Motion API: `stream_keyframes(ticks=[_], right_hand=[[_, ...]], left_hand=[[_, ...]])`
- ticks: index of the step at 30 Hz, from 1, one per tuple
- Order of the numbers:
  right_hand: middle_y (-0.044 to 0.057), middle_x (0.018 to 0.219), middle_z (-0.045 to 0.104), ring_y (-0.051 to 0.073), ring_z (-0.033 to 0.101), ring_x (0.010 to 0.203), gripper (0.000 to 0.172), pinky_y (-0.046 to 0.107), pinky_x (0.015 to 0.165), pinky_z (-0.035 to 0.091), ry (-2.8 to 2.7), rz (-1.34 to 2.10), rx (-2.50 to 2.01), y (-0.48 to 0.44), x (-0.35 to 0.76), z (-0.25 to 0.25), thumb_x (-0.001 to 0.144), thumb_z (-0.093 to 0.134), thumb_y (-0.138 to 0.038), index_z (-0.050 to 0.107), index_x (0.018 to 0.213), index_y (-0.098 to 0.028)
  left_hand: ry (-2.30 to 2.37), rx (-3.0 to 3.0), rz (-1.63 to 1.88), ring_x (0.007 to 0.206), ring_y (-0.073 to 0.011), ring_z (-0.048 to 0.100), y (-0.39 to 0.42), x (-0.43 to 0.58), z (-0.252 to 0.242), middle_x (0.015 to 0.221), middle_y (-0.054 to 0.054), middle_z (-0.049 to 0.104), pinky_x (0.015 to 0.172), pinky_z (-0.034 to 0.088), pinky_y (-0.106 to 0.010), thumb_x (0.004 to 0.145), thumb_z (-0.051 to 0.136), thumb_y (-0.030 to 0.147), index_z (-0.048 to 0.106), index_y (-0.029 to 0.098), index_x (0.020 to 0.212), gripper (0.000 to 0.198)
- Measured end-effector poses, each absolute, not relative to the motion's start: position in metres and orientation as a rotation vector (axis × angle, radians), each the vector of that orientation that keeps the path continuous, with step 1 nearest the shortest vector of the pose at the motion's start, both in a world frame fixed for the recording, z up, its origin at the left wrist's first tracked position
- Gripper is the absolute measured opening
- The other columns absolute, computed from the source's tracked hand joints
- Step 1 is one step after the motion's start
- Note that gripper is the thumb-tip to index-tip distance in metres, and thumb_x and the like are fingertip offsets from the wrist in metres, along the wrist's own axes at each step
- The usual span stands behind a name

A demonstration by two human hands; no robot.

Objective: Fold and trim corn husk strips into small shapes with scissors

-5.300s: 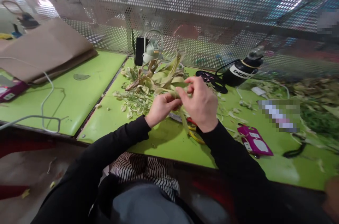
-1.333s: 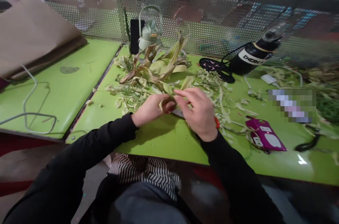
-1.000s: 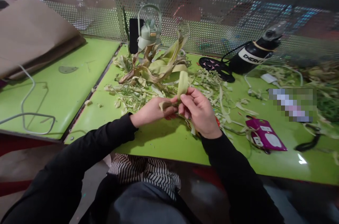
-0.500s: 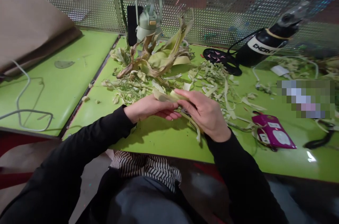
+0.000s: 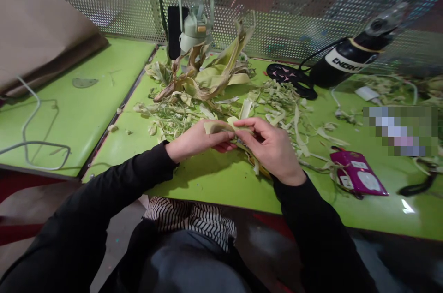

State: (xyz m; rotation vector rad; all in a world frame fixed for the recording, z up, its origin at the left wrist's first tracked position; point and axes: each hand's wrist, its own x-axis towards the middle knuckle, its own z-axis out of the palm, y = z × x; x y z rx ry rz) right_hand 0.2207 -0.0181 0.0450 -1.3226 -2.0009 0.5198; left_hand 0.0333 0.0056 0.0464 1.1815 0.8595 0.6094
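Note:
Pale green corn husk [image 5: 216, 126] is pinched between my two hands over the near part of the green table [image 5: 207, 177]. My left hand [image 5: 202, 138] closes thumb and fingers on its left part. From the other side, my right hand [image 5: 272, 147] pinches the right end between thumb and index finger. Below the right hand lies something yellow with thin strips, mostly hidden. Shredded husk pieces [image 5: 169, 117] lie just beyond my hands, and a pile of larger, partly brown husks [image 5: 211, 76] sits behind them.
A light green bottle [image 5: 196, 30] and a dark phone [image 5: 176, 30] stand at the back by a perforated screen. To the right are a black bottle [image 5: 337, 64], a black fan-like disc [image 5: 290, 78] and a purple pouch [image 5: 358, 173]. Brown paper [image 5: 44, 34] and a bent wire [image 5: 26, 122] occupy the left.
My right hand has shifted slightly right and its fingers have opened into a looser pinch. The husk has turned a little between my hands.

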Motion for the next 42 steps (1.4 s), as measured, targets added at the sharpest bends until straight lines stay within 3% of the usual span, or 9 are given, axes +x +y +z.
stream_keyframes(ticks=[7, 13, 18, 21, 24, 29, 35, 42], right_hand=[[-0.004, 0.064, 0.059, 0.011, 0.048, 0.051, 0.031, 0.026, 0.051, 0.039, -1.958, 0.440, -1.390, -0.016, 0.219, 0.037, 0.089, 0.066, -0.039, 0.068, 0.112, -0.019], [-0.001, 0.072, 0.067, 0.011, 0.052, 0.054, 0.023, 0.026, 0.053, 0.042, -1.988, 0.446, -1.333, -0.017, 0.220, 0.038, 0.092, 0.063, -0.034, 0.068, 0.109, -0.021], [0.003, 0.090, 0.075, 0.015, 0.065, 0.067, 0.037, 0.026, 0.054, 0.047, -2.041, 0.561, -1.273, -0.019, 0.221, 0.041, 0.093, 0.060, -0.037, 0.059, 0.127, -0.023], [0.006, 0.099, 0.075, 0.019, 0.068, 0.080, 0.024, 0.031, 0.065, 0.051, -2.075, 0.327, -1.249, -0.017, 0.221, 0.038, 0.095, 0.058, -0.036, 0.065, 0.113, -0.023], [0.005, 0.090, 0.075, 0.019, 0.066, 0.081, 0.018, 0.035, 0.074, 0.050, -2.136, 0.147, -1.141, -0.015, 0.220, 0.035, 0.098, 0.053, -0.032, 0.069, 0.101, -0.023], [0.001, 0.082, 0.073, 0.018, 0.063, 0.073, 0.012, 0.034, 0.072, 0.046, -2.126, 0.106, -1.093, -0.015, 0.219, 0.034, 0.096, 0.057, -0.032, 0.068, 0.095, -0.025], [0.001, 0.070, 0.069, 0.019, 0.057, 0.068, 0.017, 0.036, 0.068, 0.035, -2.224, -0.313, -1.138, -0.017, 0.216, 0.030, 0.097, 0.056, -0.032, 0.071, 0.100, -0.026], [0.000, 0.077, 0.072, 0.018, 0.061, 0.069, 0.014, 0.035, 0.069, 0.043, -2.123, 0.090, -1.106, -0.017, 0.214, 0.031, 0.096, 0.057, -0.034, 0.069, 0.097, -0.027]], left_hand=[[0.912, 1.207, 0.660, 0.071, -0.0092, 0.070, 0.007, 0.036, 0.042, 0.079, -0.005, 0.072, 0.071, 0.058, -0.022, 0.092, 0.058, 0.014, 0.065, 0.009, 0.094, 0.009], [0.887, 1.261, 0.679, 0.071, -0.0099, 0.071, 0.010, 0.034, 0.037, 0.078, -0.005, 0.073, 0.070, 0.057, -0.022, 0.092, 0.058, 0.014, 0.065, 0.009, 0.096, 0.010], [0.855, 1.334, 0.720, 0.070, -0.0093, 0.069, 0.011, 0.032, 0.036, 0.081, -0.006, 0.073, 0.069, 0.056, -0.021, 0.092, 0.058, 0.016, 0.064, 0.009, 0.093, 0.009], [0.858, 1.379, 0.748, 0.067, -0.0089, 0.068, 0.011, 0.033, 0.034, 0.078, -0.006, 0.073, 0.066, 0.055, -0.021, 0.091, 0.059, 0.015, 0.064, 0.009, 0.091, 0.008], [0.881, 1.379, 0.744, 0.064, -0.0084, 0.067, 0.010, 0.034, 0.034, 0.073, -0.004, 0.072, 0.064, 0.054, -0.019, 0.090, 0.058, 0.012, 0.063, 0.009, 0.086, 0.007], [0.897, 1.256, 0.750, 0.065, -0.0086, 0.069, 0.007, 0.036, 0.039, 0.071, -0.003, 0.072, 0.066, 0.055, -0.020, 0.091, 0.058, 0.013, 0.063, 0.009, 0.094, 0.007], [0.914, 1.207, 0.751, 0.062, -0.0074, 0.066, 0.006, 0.038, 0.038, 0.069, -0.002, 0.070, 0.065, 0.054, -0.020, 0.091, 0.058, 0.010, 0.063, 0.009, 0.090, 0.006], [0.969, 1.265, 0.759, 0.060, -0.0063, 0.064, 0.006, 0.039, 0.039, 0.067, -0.001, 0.069, 0.061, 0.051, -0.017, 0.090, 0.058, 0.010, 0.065, 0.009, 0.086, 0.008]])
